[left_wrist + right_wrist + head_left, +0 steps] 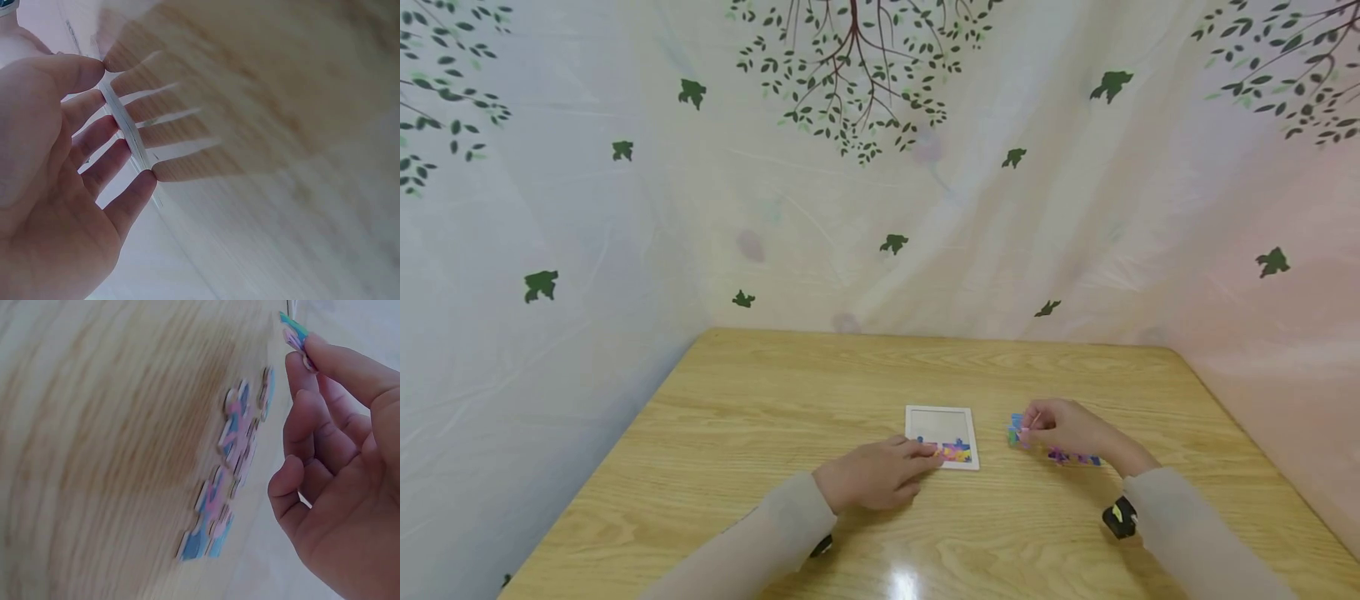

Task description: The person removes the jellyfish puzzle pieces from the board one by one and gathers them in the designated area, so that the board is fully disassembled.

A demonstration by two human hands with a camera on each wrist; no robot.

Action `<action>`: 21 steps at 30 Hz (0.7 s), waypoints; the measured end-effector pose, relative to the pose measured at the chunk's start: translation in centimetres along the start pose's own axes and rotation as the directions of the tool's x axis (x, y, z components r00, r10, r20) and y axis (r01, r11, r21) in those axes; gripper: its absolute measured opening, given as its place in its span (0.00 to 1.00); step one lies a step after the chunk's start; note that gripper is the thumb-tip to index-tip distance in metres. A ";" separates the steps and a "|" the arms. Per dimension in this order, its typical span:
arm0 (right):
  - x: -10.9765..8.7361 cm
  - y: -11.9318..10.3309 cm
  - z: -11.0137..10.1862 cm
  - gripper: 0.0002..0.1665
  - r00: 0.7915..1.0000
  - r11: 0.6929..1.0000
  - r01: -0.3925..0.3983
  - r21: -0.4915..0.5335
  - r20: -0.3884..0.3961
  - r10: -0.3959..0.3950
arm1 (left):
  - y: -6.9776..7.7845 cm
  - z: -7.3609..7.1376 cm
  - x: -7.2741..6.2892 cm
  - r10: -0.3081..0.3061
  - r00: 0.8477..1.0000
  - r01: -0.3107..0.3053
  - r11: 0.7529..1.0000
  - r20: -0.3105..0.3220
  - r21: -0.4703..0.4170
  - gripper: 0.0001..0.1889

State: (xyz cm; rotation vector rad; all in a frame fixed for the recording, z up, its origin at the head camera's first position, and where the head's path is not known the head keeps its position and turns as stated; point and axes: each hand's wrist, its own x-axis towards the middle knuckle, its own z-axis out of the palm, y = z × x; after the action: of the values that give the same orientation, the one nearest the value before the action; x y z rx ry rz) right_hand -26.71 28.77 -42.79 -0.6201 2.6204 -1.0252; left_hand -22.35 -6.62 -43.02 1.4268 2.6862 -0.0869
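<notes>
A white puzzle frame (974, 437) lies on the wooden table, its lower part filled with colourful joined pieces (957, 452). My left hand (874, 477) rests at the frame's lower left, fingers extended over its edge. In the left wrist view the fingertips touch along the side of the thin frame (128, 125). To the right of the frame, my right hand (1070, 429) pinches a jigsaw piece (295, 339), green, blue and pink, between thumb and forefinger. Below that hand, several loose jigsaw pieces (236, 434) in pink, purple and blue lie on the table, partly hidden in the head view.
The wooden table (790, 383) reaches back to a pale curtain (820, 208) printed with branches and leaves, which also closes off both sides. Each wrist carries a small black device, the right one (1120, 518) showing plainly below the cuff.
</notes>
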 end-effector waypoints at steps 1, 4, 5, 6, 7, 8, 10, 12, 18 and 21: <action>-0.1 0.1 0.0 0.08 1.000 1.000 -0.008 -0.002 0.005 0.008 | 0.0 0.0 0.0 0.000 1.000 0.000 1.000 -0.002 0.000 0.28; -0.5 0.1 0.2 0.08 1.000 1.000 -0.023 -0.021 0.011 0.023 | 0.0 0.0 -0.1 -0.004 1.000 0.004 1.000 -0.003 -0.004 0.28; -0.6 0.0 0.2 0.08 1.000 0.999 -0.027 -0.024 0.011 0.028 | 0.0 0.0 -0.1 -0.007 1.000 0.007 1.000 0.000 -0.007 0.28; -0.7 0.0 0.3 0.08 1.000 0.999 -0.024 -0.028 0.010 0.025 | 0.0 0.0 -0.1 -0.008 1.000 0.008 1.000 0.001 -0.009 0.28; -0.8 -0.1 0.3 0.08 1.000 0.999 -0.020 -0.035 0.008 0.021 | 0.0 0.0 -0.1 -0.009 1.000 0.009 1.000 0.001 -0.009 0.28; -0.8 -0.1 0.3 0.09 1.000 0.999 -0.021 -0.042 0.007 0.021 | 0.0 0.0 0.0 -0.009 1.000 0.009 1.000 0.001 -0.006 0.28; -0.8 -0.1 0.3 0.09 0.999 0.998 -0.035 -0.042 0.005 0.035 | 0.0 0.1 0.0 -0.009 1.000 0.009 1.000 0.001 -0.002 0.28; -0.8 0.0 0.4 0.10 0.999 0.998 -0.044 -0.051 0.002 0.045 | 0.0 0.1 0.0 -0.006 1.000 0.006 1.000 -0.003 0.004 0.28; -0.6 0.2 0.4 0.11 0.998 0.997 -0.057 -0.053 -0.012 0.057 | -0.1 0.3 0.1 -0.009 1.000 0.009 1.000 -0.007 -0.004 0.28; -0.5 0.4 0.5 0.10 0.999 0.997 -0.051 -0.062 -0.016 0.050 | -0.1 0.2 0.1 -0.013 1.000 0.013 1.000 -0.009 -0.025 0.28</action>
State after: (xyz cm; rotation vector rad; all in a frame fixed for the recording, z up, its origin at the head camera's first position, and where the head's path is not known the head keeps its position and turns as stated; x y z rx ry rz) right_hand -26.23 28.98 -43.37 -0.5594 2.6756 -0.9400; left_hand -22.48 -6.62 -43.20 1.4069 2.6941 -0.0478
